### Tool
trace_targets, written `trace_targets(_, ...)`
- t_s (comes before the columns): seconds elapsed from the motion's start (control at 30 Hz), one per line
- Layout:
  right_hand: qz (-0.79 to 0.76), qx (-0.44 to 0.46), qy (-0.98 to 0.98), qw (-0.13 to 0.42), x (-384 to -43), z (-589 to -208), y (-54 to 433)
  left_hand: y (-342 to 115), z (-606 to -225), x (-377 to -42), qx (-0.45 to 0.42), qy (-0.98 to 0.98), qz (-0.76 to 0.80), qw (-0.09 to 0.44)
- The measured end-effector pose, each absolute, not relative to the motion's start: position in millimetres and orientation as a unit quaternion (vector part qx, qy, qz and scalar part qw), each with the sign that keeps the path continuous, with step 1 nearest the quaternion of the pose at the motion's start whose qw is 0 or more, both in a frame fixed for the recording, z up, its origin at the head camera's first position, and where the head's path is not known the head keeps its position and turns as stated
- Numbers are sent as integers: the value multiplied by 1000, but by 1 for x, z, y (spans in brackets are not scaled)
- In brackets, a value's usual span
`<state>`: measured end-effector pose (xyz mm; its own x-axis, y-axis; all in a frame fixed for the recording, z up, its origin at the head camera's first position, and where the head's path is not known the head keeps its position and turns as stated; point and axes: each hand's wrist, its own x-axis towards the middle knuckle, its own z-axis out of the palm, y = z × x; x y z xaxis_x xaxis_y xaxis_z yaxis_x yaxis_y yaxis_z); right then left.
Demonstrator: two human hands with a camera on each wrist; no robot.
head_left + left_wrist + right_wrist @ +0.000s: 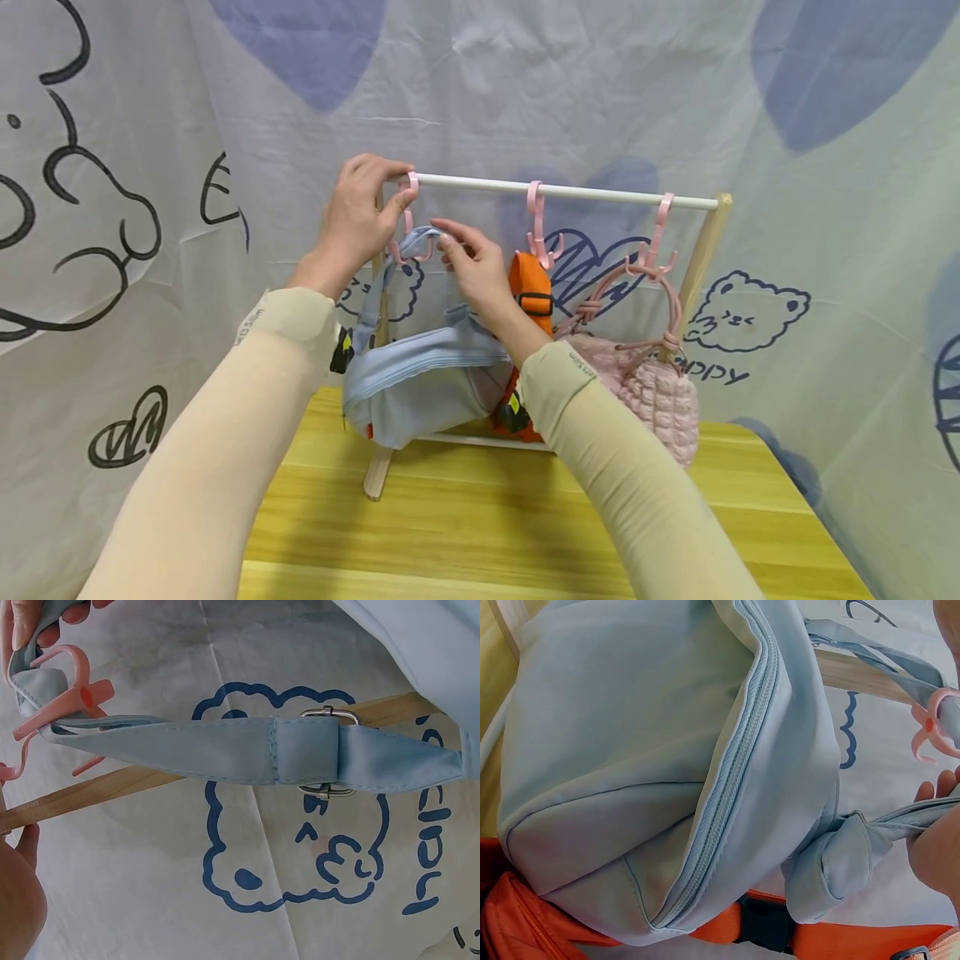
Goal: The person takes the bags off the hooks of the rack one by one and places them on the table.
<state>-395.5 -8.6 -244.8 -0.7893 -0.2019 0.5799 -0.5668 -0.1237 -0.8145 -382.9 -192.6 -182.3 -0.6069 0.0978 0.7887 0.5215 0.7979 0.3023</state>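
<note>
At the left end of the white rod [480, 183], my left hand [360, 212] pinches the top of a pink hook [408, 221] between thumb and fingers. My right hand [480, 271] pinches the strap [415, 242] of a light blue bag [435, 392]. That strap lies across the hook's lower prongs. In the left wrist view, the strap [202, 750] runs from the hook [82, 701] through a metal buckle to the bag. The bag's zipped side [630, 712] fills much of the right wrist view, with the strap bunched in the right fingers.
An orange bag strap [531, 283] hangs from the middle pink hook [537, 225]. On the right hook [660, 233] hangs a quilted pink bag [660, 400]. The rack's wooden legs [377, 475] stand on a wooden table [450, 533], before a printed cloth [480, 83].
</note>
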Motion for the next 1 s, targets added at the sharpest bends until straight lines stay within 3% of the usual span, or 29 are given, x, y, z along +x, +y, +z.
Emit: trace_targets(1.0, 617, 274, -720, 163, -388, -235, -6, -193, -181, -382, -175, -857, -261, 408)
